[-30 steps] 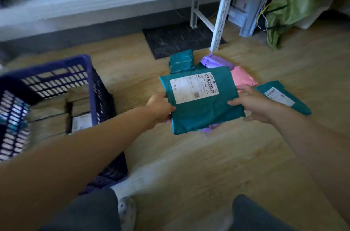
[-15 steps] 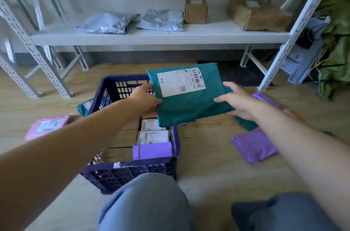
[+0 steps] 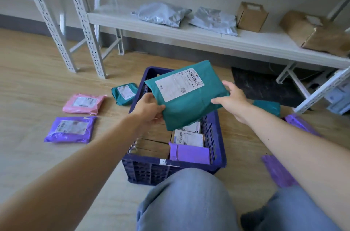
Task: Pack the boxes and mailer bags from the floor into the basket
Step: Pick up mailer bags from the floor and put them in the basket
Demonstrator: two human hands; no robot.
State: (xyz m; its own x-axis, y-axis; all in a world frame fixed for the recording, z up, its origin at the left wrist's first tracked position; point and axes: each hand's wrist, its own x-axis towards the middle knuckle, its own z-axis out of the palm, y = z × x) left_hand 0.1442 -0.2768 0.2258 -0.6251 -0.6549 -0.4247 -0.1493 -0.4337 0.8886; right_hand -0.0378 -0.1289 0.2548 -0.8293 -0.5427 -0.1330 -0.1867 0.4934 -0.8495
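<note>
Now, up between both hands, tilted, white barcode label facing up: large teal plastic mailer bag (image 3: 189, 106). Held directly over the dark blue slatted plastic basket (image 3: 170, 171), above what is packed inside. Left hand (image 3: 149, 110) clamped on the lower left edge, thumb on top, fingers curled underneath. Right hand (image 3: 233, 101) spread at the right corner, fingers straight, thumb out, touching the edge rather than clasping it, as far as this angle shows.

Below the hands, inside the basket: brown cardboard boxes (image 3: 153, 148) lying flat, a white-labelled box (image 3: 187, 138) beside them, and a folded purple plastic mailer (image 3: 189, 153) against the near wall.

Out to the left of the left hand, on the wooden floor (image 3: 37, 83): small teal packet (image 3: 125, 93) just beside the basket, then pink plastic mailer (image 3: 83, 104), then purple labelled mailer (image 3: 71, 129).

Off to the right of the right hand: another teal packet (image 3: 267, 106), partly hidden behind the forearm, with purple bags (image 3: 278, 170) near it.

Beyond the hands, on the white metal shelf (image 3: 189, 38): two silver mailers (image 3: 161, 14) and two cardboard cartons (image 3: 251, 16).
</note>
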